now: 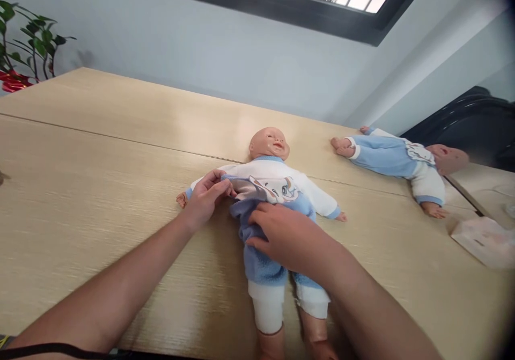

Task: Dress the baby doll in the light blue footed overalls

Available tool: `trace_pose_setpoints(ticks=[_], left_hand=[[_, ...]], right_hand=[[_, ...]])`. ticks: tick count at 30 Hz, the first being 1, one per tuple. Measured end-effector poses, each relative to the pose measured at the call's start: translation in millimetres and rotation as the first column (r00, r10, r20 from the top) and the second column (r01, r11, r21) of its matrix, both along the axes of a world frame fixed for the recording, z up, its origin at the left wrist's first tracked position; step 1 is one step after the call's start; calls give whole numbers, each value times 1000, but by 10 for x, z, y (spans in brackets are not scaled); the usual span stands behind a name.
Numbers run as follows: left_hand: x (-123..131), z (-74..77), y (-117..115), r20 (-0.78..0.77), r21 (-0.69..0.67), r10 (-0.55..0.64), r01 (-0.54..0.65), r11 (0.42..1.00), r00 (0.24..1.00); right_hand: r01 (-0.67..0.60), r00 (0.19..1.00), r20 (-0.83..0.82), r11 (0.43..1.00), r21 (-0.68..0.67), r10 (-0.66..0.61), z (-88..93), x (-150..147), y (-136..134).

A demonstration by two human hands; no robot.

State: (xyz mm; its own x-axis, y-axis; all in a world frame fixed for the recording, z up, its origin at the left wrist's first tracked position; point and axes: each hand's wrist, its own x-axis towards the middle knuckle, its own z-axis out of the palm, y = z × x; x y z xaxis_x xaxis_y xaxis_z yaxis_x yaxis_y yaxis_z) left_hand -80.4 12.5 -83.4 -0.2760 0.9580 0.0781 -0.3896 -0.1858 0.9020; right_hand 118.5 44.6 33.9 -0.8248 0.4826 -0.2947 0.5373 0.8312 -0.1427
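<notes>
A baby doll (269, 144) lies on its back on the wooden table, its head toward the wall. It wears a blue and white outfit (267, 263) with an animal face on the chest. At the chest's left edge, my left hand (209, 193) pinches the blue-trimmed cloth between thumb and fingers, and the fabric there is lifted and folded. My right hand (281, 234) rests over the doll's waist, fingers bent against the bunched blue cloth; whether its fingertips grip the cloth is hidden.
A second doll (382, 156) in similar clothes lies at the right on the table (120, 188). Near it are a translucent white packet (485, 239) and a black chair (470, 124). A plant (38, 41) stands at the far left, and a window is above.
</notes>
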Motion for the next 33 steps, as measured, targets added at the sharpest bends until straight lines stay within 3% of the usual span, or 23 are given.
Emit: trace_pose_setpoints(ticks=[3, 5, 8, 10, 12, 15, 18, 20, 22, 25, 29, 31, 33], left_hand=[[26, -8, -21, -144, -50, -9, 2, 999, 989], [52, -11, -33, -251, -35, -15, 6, 999, 968], [84, -23, -38, -339, 38, 28, -16, 999, 940], [90, -34, -39, -416, 71, 67, -41, 997, 907], [87, -40, -41, -523, 97, 118, -78, 992, 844], [78, -20, -45, -670, 171, 274, -216, 961, 690], [61, 27, -49, -757, 273, 421, -343, 899, 500], [40, 58, -55, -798, 329, 463, -364, 871, 387], [13, 86, -67, -820, 363, 480, -364, 857, 311], [-13, 132, -100, -830, 391, 495, -366, 844, 256], [-4, 190, -155, -825, 485, 548, -325, 812, 138], [3, 201, -174, -814, 541, 577, -273, 795, 66], [3, 199, -182, -806, 573, 591, -223, 789, 21]], right_hand=[[-40, 998, -58, 996, -75, 35, 94, 30, 14], [-85, 975, -214, 987, -136, 54, 142, 28, 88], [-5, 831, -557, 999, -37, -17, 95, -22, 321], [80, 752, -658, 996, 34, -38, -20, -67, 507], [67, 783, -621, 998, 21, -39, -140, -96, 650], [51, 845, -533, 999, -4, -45, -214, -89, 708], [83, 852, -521, 996, 41, -50, -159, -41, 604], [96, 851, -523, 993, 64, -48, -98, 0, 509], [78, 863, -503, 995, 60, -38, -31, 30, 447], [39, 900, -432, 999, -30, -48, 95, -45, 494], [-9, 889, -456, 997, -72, -25, 218, -576, 822], [-123, 915, -399, 986, -116, 68, 181, -956, 1001], [-258, 949, -236, 944, -204, 208, 76, -1288, 1112]])
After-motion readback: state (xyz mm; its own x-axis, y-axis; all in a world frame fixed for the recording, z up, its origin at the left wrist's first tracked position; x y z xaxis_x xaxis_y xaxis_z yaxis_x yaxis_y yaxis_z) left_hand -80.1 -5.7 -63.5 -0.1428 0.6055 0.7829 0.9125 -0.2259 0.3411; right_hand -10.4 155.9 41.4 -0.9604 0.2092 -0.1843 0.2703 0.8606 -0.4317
